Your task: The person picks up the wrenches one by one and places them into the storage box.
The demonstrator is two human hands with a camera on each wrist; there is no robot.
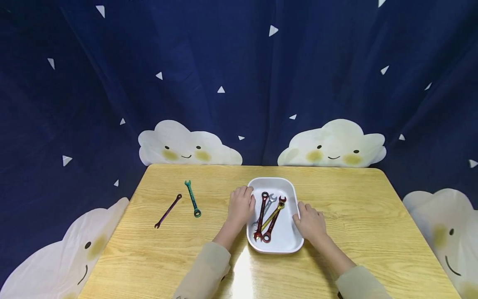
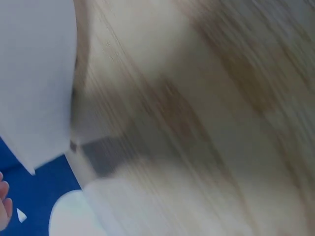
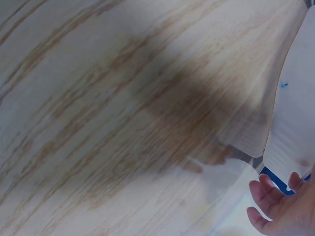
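Note:
A white plastic tray (image 1: pixel 278 245) lies in front of me with combination wrenches in it: two dark red wrenches (image 1: pixel 262 214), a gold wrench (image 1: pixel 271 219) and a silver wrench (image 1: pixel 272 198), crossed over one another. My left hand (image 1: pixel 240 206) holds the tray's left side, thumb over the rim. On the right side my right hand (image 1: pixel 311 222) does likewise, its thumb at the rim. Curved fingers (image 3: pixel 268 194) show beside the tray wall in the right wrist view. Only fingertips (image 2: pixel 4 196) appear at the edge of the left wrist view.
To the left on the wooden table (image 1: pixel 354 207) lie a green wrench (image 1: pixel 192 198) and a thin purple wrench (image 1: pixel 168 211). A dark blue curtain (image 1: pixel 254 83) with white triangles and smiling clouds hangs behind the table's far edge and along its sides.

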